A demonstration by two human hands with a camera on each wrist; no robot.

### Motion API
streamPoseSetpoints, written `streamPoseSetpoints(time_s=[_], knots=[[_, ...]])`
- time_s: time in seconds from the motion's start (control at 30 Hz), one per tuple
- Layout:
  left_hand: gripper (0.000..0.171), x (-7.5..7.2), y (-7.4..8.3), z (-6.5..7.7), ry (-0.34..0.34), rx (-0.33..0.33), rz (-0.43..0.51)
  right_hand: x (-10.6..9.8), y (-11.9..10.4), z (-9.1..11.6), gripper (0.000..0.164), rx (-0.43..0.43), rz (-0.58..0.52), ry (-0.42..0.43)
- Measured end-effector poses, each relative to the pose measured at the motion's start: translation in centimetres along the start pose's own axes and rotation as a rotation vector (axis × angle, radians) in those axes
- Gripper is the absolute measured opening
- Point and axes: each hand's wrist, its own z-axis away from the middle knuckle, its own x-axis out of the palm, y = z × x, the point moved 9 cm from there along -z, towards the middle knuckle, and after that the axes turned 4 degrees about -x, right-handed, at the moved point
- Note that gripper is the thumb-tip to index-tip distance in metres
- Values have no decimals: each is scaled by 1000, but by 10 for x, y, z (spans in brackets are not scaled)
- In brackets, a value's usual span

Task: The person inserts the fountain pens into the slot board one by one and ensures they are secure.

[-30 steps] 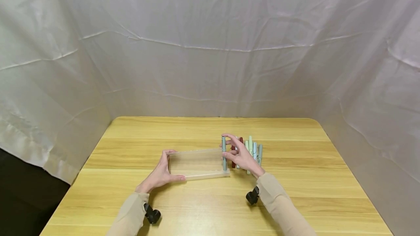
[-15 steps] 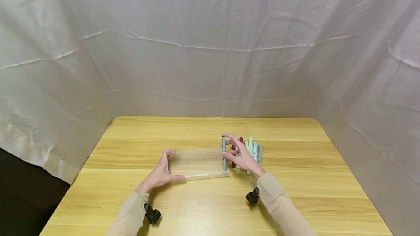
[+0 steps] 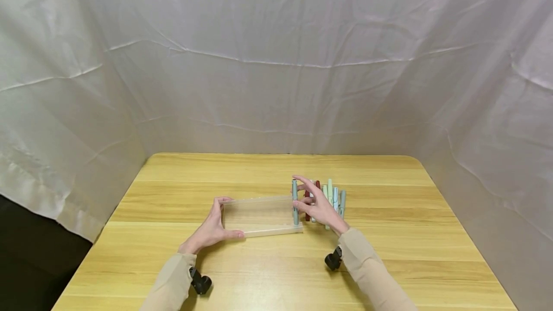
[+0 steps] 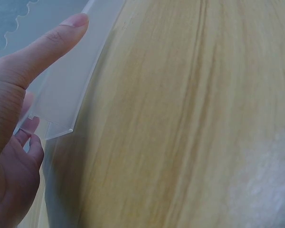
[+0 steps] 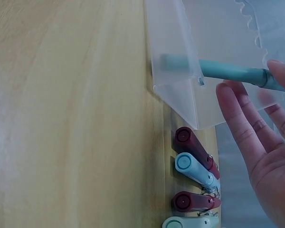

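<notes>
A clear plastic pen stand (image 3: 272, 231) with a scalloped upper edge sits mid-table in the head view. My left hand (image 3: 211, 229) grips its left end, thumb over the front lip and fingers behind. At the stand's right end, a teal pen (image 3: 295, 215) leans with its lower end behind the lip. My right hand (image 3: 320, 207) holds this pen between thumb and fingers. In the right wrist view, the pen's end shows through the frosted front wall. In the left wrist view, my left thumb (image 4: 47, 50) lies along the stand's wall.
Several capped pens lie side by side just right of the stand, partly under my right hand: dark red pens (image 5: 192, 147), a light blue pen (image 5: 194, 167), pale green ones (image 3: 330, 190) and a grey-green pen (image 3: 342, 200). A pale curtain (image 3: 276, 85) surrounds the wooden table (image 3: 276, 272).
Hardly anything moves. My right index finger lifts slightly near the top of the teal pen; the stand and my left hand stay in place.
</notes>
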Motion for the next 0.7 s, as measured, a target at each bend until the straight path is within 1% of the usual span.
streamPoseSetpoints(time_s=[0.2,0.3,0.5,0.7], knots=[[104,0,0,0,3,6,4,-1,2,1,69,0,2,15],[104,-1,0,0,4,3,2,-1,2,2,71,-16,1,32],[105,0,0,0,-3,-4,1,-8,2,8,72,-45,-25,112],[104,0,-1,1,-4,-3,4,-19,3,21,68,-83,-46,196]])
